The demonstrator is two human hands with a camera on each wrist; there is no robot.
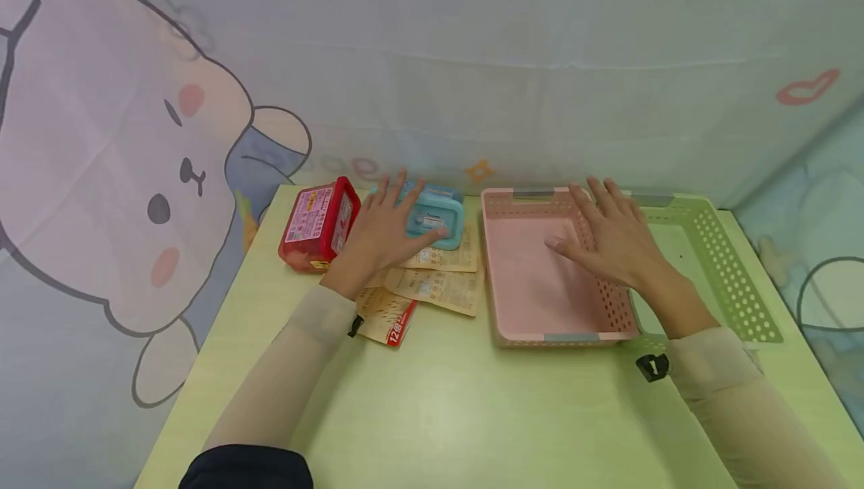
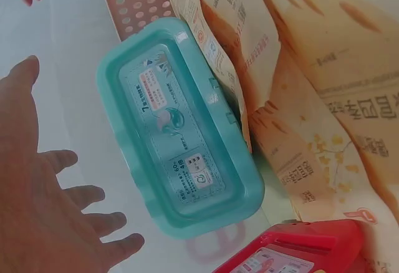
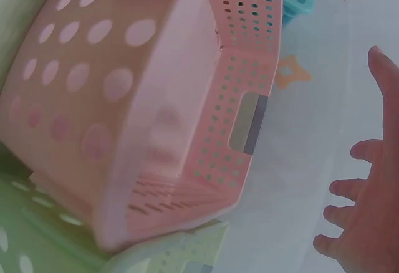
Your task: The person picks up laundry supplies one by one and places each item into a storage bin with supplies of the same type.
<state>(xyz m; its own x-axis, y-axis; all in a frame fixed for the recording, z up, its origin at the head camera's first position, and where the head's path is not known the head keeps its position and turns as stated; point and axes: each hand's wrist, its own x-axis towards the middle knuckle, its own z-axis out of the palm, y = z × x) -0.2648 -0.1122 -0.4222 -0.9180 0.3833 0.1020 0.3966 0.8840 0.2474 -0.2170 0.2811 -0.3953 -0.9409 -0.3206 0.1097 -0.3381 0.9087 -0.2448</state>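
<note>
My left hand (image 1: 386, 232) is held with its fingers spread above several items and holds nothing. Near it are a teal-lidded box (image 2: 181, 126), a red-lidded tub (image 1: 317, 225) with a pink label, and several tan printed packets (image 1: 439, 288). My right hand (image 1: 617, 241), fingers also spread and holding nothing, hovers over the shared side of a pink perforated basket (image 1: 540, 279) and a green perforated basket (image 1: 702, 249). In the right wrist view, the hand stays apart from the pink basket. Part of the teal-lidded box is hidden behind my left hand in the head view.
The pale yellow-green table (image 1: 486, 414) carries everything. A fabric backdrop (image 1: 513, 84) with cartoon prints hangs close behind its back edge. The pink basket partly overlaps the green one. One packet (image 1: 388, 318) with a red corner lies nearest the front.
</note>
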